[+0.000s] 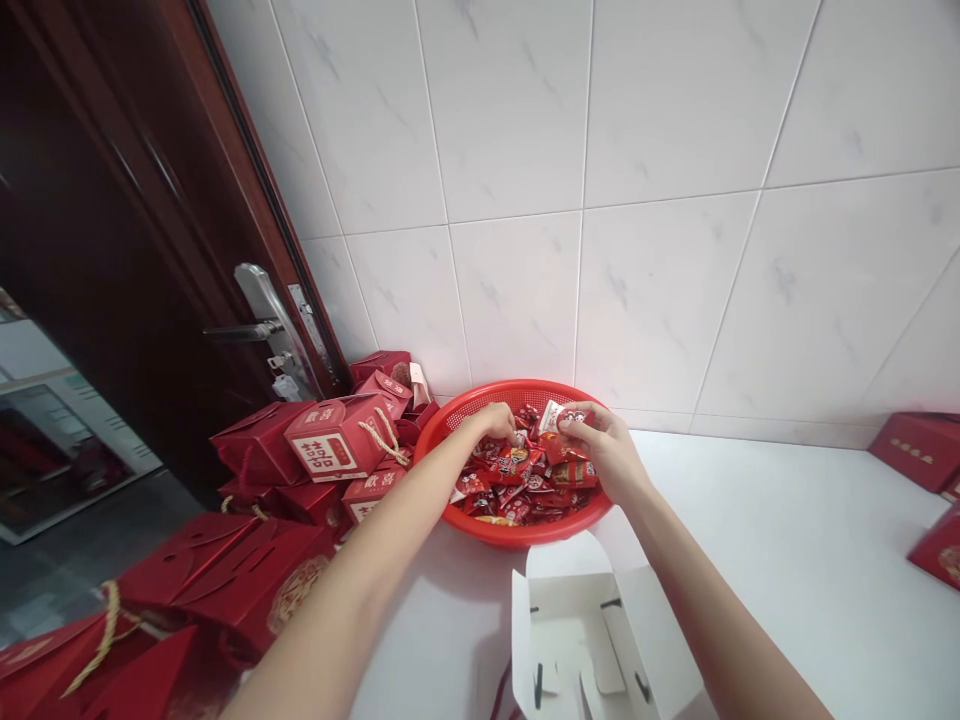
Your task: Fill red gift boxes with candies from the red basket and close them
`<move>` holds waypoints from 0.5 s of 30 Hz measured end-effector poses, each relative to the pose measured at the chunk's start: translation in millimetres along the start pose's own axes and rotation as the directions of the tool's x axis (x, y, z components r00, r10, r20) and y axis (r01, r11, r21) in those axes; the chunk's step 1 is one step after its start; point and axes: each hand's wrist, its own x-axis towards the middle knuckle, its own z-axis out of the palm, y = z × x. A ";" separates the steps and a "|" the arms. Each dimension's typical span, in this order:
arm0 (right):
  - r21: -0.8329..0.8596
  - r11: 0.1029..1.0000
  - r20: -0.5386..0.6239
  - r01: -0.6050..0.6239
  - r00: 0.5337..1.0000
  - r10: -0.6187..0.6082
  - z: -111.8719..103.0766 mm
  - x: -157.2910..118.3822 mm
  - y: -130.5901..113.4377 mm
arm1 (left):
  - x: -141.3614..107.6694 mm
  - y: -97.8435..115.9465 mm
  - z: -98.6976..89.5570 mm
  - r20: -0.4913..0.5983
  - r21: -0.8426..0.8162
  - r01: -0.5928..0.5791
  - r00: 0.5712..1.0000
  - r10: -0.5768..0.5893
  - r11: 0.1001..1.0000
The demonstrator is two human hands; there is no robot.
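Observation:
A red plastic basket (517,538) full of wrapped candies (517,465) stands against the tiled wall. My left hand (495,422) reaches into its left side, fingers curled down among the wrappers; what they grip is hard to make out. Over the right side of the basket, my right hand (609,450) pinches a white-and-red candy packet (553,416) between thumb and fingers. Just in front of the basket, between my forearms, an open paper box (566,625) shows its white inside, with flaps folded out and no candy visible in it.
Red gift boxes (334,440) with rope handles are piled on the left, close to my left forearm. More red boxes (915,450) sit at the far right of the white tabletop (765,540). A dark door with a metal handle (262,310) stands at left.

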 end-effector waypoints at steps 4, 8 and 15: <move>0.003 1.000 -0.009 -0.005 1.000 0.005 0.3 -0.2 -0.9 | -1.8 -0.9 -11.4 -0.051 -0.112 -0.025 0.999 0.020 0.993; -0.015 1.000 -0.017 0.003 1.000 -0.003 0.8 -0.7 -1.3 | -13.3 6.2 -22.1 -0.133 -0.272 -0.124 0.987 0.091 0.954; -0.067 0.998 0.009 0.011 1.000 -0.011 2.1 -3.0 -3.8 | -43.4 21.7 -28.3 -0.182 -0.472 -0.250 0.966 0.184 0.846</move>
